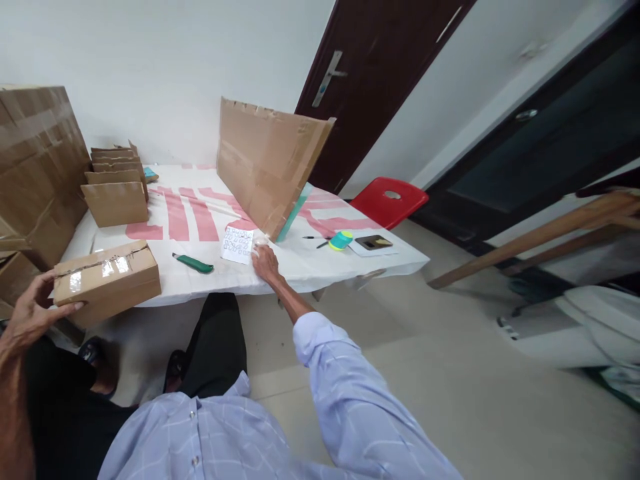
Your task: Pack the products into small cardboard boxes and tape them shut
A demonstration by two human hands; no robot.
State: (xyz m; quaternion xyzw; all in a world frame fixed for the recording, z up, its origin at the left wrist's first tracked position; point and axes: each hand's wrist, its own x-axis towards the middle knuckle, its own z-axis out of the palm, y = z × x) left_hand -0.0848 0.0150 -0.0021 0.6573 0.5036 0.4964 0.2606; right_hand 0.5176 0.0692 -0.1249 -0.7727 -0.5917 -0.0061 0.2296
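My left hand [36,308] grips the left end of a taped cardboard box [113,275], thumb along its near side. The box sits at the table's front left edge. Beside it lies a green utility knife [194,263], its tip pointing left. My right hand [266,261] is at the right edge of a white paper sheet [237,245] marked with rows of small round shapes. Its fingers are drawn together, by a small whitish, translucent thing [259,237]. What they hold, if anything, I cannot make out.
A large cardboard panel [270,157] stands tilted behind my right hand. Several open boxes [117,200] and a big carton [35,160] are at left. A teal tape roll [341,240], pen [315,237] and phone [374,242] lie at right, near a red chair [387,203].
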